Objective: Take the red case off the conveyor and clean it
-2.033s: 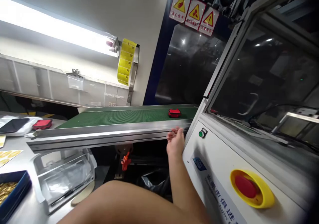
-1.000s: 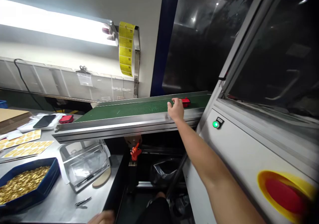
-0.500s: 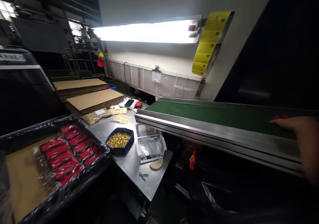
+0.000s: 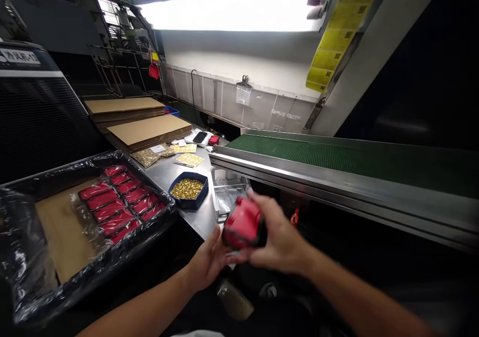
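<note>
Gripping a red case (image 4: pixel 242 223) from above, the right hand (image 4: pixel 279 242) wraps its fingers (image 4: pixel 262 208) over the far edge, thumb beneath. The left hand (image 4: pixel 206 261) cups it from below-left, fingers curled against its near side. The case hangs in mid-air just off the steel counter (image 4: pixel 170 173), below the green conveyor (image 4: pixel 337 157), right of a tray of red cases (image 4: pixel 119 199).

Glossy red plastic case (image 4: pixel 242 223), brushed steel table (image 4: pixel 175 169), ribbed green belt (image 4: pixel 318 153), crinkled black film (image 4: pixel 22 277).
</note>
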The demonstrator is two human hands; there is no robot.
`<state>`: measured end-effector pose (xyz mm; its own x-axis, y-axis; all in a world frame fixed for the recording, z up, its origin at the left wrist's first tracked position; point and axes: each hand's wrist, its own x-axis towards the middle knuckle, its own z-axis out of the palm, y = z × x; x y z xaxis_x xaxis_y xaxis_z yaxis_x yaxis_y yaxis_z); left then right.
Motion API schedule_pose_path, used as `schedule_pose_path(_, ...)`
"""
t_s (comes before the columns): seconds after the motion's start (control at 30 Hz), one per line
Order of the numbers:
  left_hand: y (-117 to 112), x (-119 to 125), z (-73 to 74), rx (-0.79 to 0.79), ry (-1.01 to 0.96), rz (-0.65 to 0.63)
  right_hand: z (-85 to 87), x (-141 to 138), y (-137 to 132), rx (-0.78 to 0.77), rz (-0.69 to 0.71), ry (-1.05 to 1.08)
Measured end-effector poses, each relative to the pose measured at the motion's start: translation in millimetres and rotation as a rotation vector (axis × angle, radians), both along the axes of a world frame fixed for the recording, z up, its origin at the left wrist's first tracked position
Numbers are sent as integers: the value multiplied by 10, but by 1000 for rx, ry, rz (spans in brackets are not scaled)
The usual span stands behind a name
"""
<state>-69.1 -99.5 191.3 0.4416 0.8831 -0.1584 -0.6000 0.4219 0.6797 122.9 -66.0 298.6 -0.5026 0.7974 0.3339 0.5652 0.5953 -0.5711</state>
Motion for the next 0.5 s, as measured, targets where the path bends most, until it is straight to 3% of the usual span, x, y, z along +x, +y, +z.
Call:
schedule_pose_path(0.03,-26,15,28,-114,-143,-74,-205,-133,-158,-22,48,-30)
schedule_pose_path(0.1,-108,-48,19,-272,-249,-118,-556,-251,-366,-53,118,-79)
schedule_pose_path(0.2,-219,-282,-119,-407,-126,26,-1040,-194,-354,-258,171,-7)
schedule_pose_path(0.27,-252,-467,-227,-462,-11,146,-1417,-124,-155,-444,-46,182)
schedule_pose_path(0.33,-258,-648,-300,-484,68,234,-1824,-102,127,-546,-535,388)
schedule_pose_path(0.37,-258,-735,-321,-489,93,259,-2017,-115,272,-572,-701,427)
schedule_pose_path(0.43,-262,-897,-342,-499,115,275,-2343,-175,522,-623,-906,491)
schedule_pose_path(0.5,-278,-1041,-362,-511,97,267,-2571,-245,669,-686,-962,566)
